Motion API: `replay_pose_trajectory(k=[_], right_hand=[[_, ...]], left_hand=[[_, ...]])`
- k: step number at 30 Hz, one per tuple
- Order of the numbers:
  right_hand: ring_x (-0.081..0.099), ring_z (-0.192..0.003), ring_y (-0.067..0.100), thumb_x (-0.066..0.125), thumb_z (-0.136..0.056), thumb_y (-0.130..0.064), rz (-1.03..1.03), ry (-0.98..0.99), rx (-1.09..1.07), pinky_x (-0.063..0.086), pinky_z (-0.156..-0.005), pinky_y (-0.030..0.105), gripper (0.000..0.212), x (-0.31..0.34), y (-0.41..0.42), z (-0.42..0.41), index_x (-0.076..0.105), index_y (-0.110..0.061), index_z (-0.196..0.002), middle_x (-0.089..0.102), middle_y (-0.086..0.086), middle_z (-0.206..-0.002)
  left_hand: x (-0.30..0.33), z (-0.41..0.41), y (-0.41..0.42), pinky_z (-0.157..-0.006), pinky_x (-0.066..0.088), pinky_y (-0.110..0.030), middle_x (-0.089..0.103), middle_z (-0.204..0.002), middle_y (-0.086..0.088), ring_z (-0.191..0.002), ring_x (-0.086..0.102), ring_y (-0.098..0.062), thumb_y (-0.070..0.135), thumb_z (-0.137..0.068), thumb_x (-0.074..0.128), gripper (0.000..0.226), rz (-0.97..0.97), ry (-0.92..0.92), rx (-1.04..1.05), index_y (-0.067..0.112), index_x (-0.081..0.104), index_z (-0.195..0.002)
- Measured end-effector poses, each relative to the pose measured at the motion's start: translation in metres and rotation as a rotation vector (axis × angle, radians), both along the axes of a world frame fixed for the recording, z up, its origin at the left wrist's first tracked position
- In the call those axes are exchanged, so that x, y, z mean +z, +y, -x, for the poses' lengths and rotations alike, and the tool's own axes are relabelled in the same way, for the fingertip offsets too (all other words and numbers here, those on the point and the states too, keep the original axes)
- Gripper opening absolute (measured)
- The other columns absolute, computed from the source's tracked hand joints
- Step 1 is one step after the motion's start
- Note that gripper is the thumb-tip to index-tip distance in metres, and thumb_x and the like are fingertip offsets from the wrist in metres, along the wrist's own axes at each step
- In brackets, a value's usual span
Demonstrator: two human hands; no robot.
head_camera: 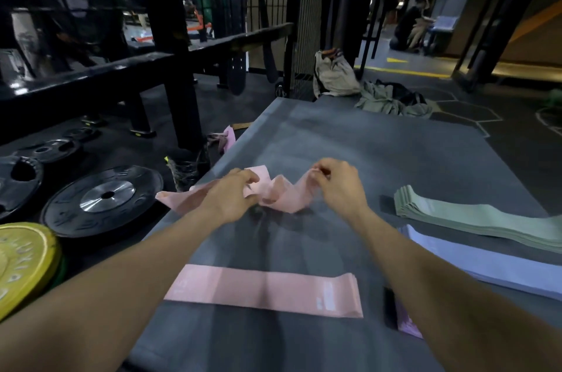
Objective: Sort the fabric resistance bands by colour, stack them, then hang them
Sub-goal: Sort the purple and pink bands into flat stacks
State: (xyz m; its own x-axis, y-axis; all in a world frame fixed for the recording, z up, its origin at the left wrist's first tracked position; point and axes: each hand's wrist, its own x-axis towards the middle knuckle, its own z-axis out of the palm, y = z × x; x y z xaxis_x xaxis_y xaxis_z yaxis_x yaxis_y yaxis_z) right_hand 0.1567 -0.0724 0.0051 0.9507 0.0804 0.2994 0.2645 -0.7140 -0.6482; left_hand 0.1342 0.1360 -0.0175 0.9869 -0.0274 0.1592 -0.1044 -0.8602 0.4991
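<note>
A crumpled pink band [282, 198] lies in the middle of the grey mat [380, 152]. My left hand [231, 198] grips its left part and my right hand [340, 186] pinches its right end, which is lifted a little. Nearer to me a flat stack of pink bands [264, 291] lies on the mat between my forearms. At the right lie a stack of green bands [474, 221] and, below it, a stack of lilac bands [474, 262]. Another pink band [226, 137] sits off the mat's far left edge.
Black weight plates [103, 201] and a yellow plate [24, 262] lie on the floor to the left, under a black rack [170, 52]. A beige bag [334, 73] and crumpled clothes [392, 99] sit beyond the mat. A person [410, 24] crouches far right.
</note>
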Motion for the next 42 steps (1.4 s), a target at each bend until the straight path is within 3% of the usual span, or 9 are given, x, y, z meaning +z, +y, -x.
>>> replay_pose_trajectory(k=[4,9,12,17,24,27,31,37,42], right_hand=[[0.058,-0.08,0.018,0.058,-0.087,-0.015,-0.053,-0.063,0.067,0.045,-0.072,0.031,0.012,0.04,-0.004,0.019,0.069,-0.014,-0.085,0.065,-0.001,-0.079],[0.057,-0.075,0.013,0.057,-0.089,-0.016,-0.089,-0.144,0.081,0.043,-0.064,0.026,0.012,0.089,-0.004,0.042,0.068,-0.011,-0.089,0.061,-0.006,-0.074],[0.049,-0.061,0.003,0.055,-0.091,-0.015,-0.085,-0.19,0.09,0.035,-0.051,0.015,0.012,0.115,-0.006,0.055,0.066,-0.012,-0.087,0.055,-0.011,-0.065],[0.045,-0.058,0.004,0.057,-0.09,-0.016,-0.107,-0.265,0.067,0.034,-0.052,0.024,0.011,0.153,-0.007,0.074,0.064,-0.012,-0.082,0.051,-0.01,-0.062],[0.037,-0.057,0.012,0.055,-0.091,-0.016,-0.15,-0.327,0.041,0.027,-0.051,0.028,0.02,0.179,-0.013,0.104,0.056,-0.006,-0.073,0.046,-0.002,-0.059],[0.04,-0.062,0.017,0.056,-0.09,-0.018,-0.109,-0.322,0.009,0.027,-0.052,0.029,0.024,0.178,-0.018,0.114,0.059,0.003,-0.079,0.052,0.007,-0.066],[0.041,-0.065,0.02,0.056,-0.09,-0.018,-0.091,-0.296,-0.025,0.026,-0.054,0.031,0.027,0.173,-0.026,0.125,0.057,0.007,-0.08,0.052,0.013,-0.067],[0.031,-0.058,0.015,0.065,-0.086,-0.024,-0.157,-0.218,0.002,0.023,-0.05,0.028,0.041,0.169,-0.033,0.138,0.034,-0.015,-0.061,0.035,-0.001,-0.058],[0.04,-0.048,0.011,0.069,-0.083,-0.012,-0.407,-0.019,0.148,0.034,-0.05,0.025,0.033,0.168,-0.038,0.149,0.044,-0.016,-0.062,0.045,-0.001,-0.055]], left_hand=[[0.033,0.01,-0.027,-0.091,0.036,-0.019,0.054,-0.119,-0.004,-0.112,0.053,-0.017,0.018,-0.078,0.073,0.044,0.092,-0.049,-0.079,0.013,0.059,-0.119],[0.072,0.026,-0.047,-0.094,0.039,-0.018,0.055,-0.122,0.0,-0.114,0.052,-0.012,0.018,-0.076,0.076,0.04,0.206,-0.05,-0.14,0.014,0.059,-0.113],[0.095,0.039,-0.051,-0.077,0.037,-0.009,0.059,-0.097,0.003,-0.092,0.053,-0.008,0.017,-0.083,0.07,0.015,0.275,-0.08,-0.141,0.013,0.056,-0.088],[0.132,0.058,-0.054,-0.055,0.035,-0.008,0.051,-0.075,0.0,-0.067,0.045,-0.013,0.016,-0.091,0.059,0.016,0.332,-0.139,-0.144,0.013,0.047,-0.081],[0.161,0.081,-0.06,-0.065,0.037,-0.026,0.054,-0.083,-0.007,-0.073,0.046,-0.017,0.021,-0.097,0.045,0.014,0.495,-0.164,-0.095,0.008,0.05,-0.097],[0.168,0.091,-0.061,-0.055,0.033,-0.018,0.048,-0.073,0.003,-0.063,0.039,-0.009,0.016,-0.097,0.046,0.01,0.587,-0.15,-0.12,0.011,0.05,-0.091],[0.175,0.102,-0.061,-0.051,0.034,-0.007,0.052,-0.082,0.002,-0.067,0.042,-0.006,0.013,-0.096,0.047,0.01,0.577,-0.185,-0.113,0.009,0.055,-0.091],[0.178,0.115,-0.054,-0.064,0.035,-0.02,0.055,-0.084,0.001,-0.079,0.046,-0.013,0.016,-0.094,0.05,0.011,0.58,-0.17,-0.092,0.013,0.059,-0.088],[0.177,0.117,-0.042,-0.064,0.037,-0.023,0.053,-0.08,0.001,-0.078,0.046,-0.016,0.018,-0.095,0.05,0.014,0.615,-0.18,-0.003,0.014,0.057,-0.084]])
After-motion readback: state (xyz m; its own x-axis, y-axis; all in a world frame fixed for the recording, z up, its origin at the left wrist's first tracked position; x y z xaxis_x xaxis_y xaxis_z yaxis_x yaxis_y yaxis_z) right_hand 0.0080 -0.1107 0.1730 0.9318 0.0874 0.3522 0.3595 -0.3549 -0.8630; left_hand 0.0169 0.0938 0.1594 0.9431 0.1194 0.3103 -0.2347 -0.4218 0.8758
